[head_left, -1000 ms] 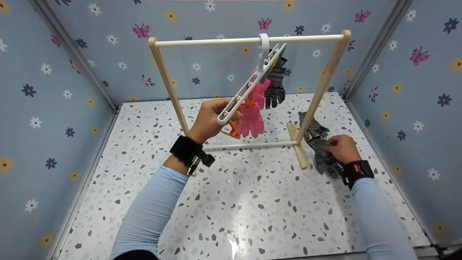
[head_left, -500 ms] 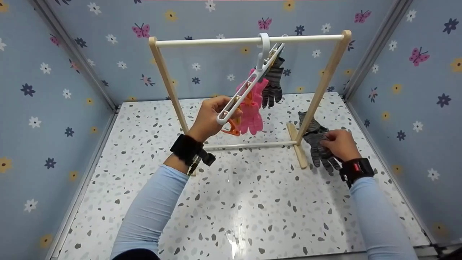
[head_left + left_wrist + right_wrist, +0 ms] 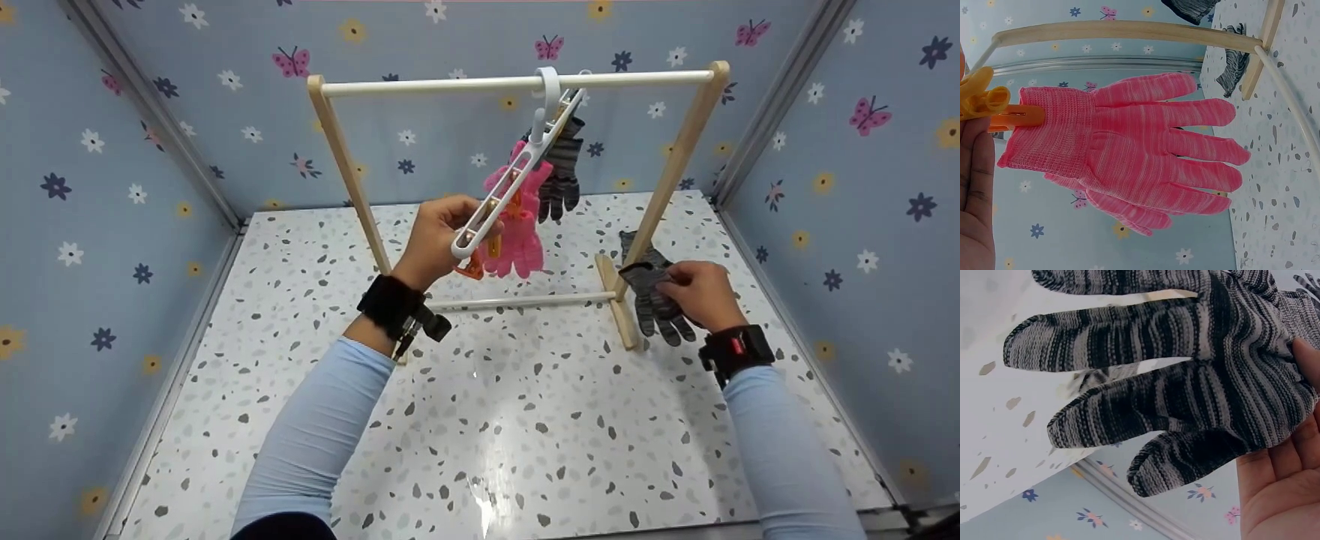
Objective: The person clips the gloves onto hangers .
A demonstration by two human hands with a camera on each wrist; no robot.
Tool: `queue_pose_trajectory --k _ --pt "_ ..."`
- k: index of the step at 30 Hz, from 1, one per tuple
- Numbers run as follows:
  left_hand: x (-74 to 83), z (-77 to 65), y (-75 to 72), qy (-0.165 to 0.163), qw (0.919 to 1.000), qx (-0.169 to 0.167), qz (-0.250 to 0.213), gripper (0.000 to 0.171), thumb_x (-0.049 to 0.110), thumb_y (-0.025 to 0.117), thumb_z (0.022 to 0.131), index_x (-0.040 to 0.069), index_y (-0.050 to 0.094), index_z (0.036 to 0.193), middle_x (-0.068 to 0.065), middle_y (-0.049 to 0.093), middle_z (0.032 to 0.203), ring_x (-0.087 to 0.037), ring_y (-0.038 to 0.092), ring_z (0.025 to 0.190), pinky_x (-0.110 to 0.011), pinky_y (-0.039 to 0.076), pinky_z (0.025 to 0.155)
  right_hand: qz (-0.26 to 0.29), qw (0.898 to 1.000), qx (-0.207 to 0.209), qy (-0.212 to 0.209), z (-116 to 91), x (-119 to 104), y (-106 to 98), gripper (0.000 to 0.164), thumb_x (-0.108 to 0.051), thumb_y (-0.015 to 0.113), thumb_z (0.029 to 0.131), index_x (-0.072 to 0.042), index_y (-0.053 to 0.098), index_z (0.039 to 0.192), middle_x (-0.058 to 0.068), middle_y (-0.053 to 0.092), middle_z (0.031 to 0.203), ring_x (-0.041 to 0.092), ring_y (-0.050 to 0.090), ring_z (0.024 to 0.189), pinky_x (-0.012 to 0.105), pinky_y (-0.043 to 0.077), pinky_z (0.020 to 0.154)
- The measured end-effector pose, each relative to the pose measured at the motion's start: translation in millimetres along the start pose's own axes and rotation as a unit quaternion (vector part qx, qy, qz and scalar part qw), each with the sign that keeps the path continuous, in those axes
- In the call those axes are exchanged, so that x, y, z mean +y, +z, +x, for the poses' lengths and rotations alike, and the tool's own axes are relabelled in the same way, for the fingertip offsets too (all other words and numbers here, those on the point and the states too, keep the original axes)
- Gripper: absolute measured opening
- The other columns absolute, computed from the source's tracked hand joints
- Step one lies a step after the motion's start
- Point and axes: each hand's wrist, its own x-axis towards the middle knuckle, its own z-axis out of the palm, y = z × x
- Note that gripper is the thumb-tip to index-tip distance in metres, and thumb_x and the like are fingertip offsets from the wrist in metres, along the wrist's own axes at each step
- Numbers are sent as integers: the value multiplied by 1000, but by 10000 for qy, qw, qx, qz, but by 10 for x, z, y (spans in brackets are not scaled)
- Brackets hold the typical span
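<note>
A white clip hanger (image 3: 495, 199) hangs slantwise from the rack's top bar, and my left hand (image 3: 433, 238) grips its near end. Close to those fingers, in the left wrist view, is a yellow clip (image 3: 985, 95). An orange clip (image 3: 1022, 116) there bites the cuff of a pink knitted glove (image 3: 1129, 138), with more pink behind it. Farther along the hanger hangs a grey-black striped glove (image 3: 562, 169). My right hand (image 3: 703, 294) pinches another striped glove (image 3: 1247, 365) near the cuff, its fingers dangling beside the rack's right leg.
The rack has wooden legs (image 3: 679, 157), a white top bar (image 3: 435, 86) and a low white crossbar (image 3: 517, 303). A further striped glove (image 3: 630, 240) lies on the speckled floor (image 3: 525, 420) behind the right leg. Flowered walls (image 3: 97, 247) enclose three sides.
My right hand has risen slightly and moved left, lifting the striped glove toward the rack's leg. The hanger's far end and its gloves have swung a little left; my left hand stays nearly still.
</note>
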Motion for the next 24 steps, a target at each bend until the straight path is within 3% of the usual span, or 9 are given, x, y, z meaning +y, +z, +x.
queue_pose_trajectory --k 6,13,19,24 --pt "-1 21 14 85 9999 91 3 11 -8 81 90 -16 74 94 16 76 79 -4 67 67 -18 50 57 85 9997 95 -202 13 -122 7 7 -4 80 95 3 81 97 18 78 88 8 60 70 17 44 65" --pt "-1 30 31 -23 9997 210 -138 4 -9 81 89 -8 77 91 11 76 75 -14 67 62 -19 49 49 251 9994 87 -242 13 -238 62 7 -2 78 96 4 80 98 19 78 88 5 59 67 16 44 61" --pt "11 29 57 84 9994 246 -247 5 -11 80 89 -12 76 90 12 77 76 -6 65 61 -18 47 54 442 9981 172 -398 11 -349 124 8 2 79 93 4 82 100 20 80 90 3 61 70 13 44 66" --pt "11 35 70 176 9995 184 -187 3 -10 80 90 -10 77 89 12 77 76 -9 67 62 -19 48 55 604 9971 153 -439 10 -487 145 8 2 79 93 3 82 100 20 80 91 4 63 71 11 46 66"
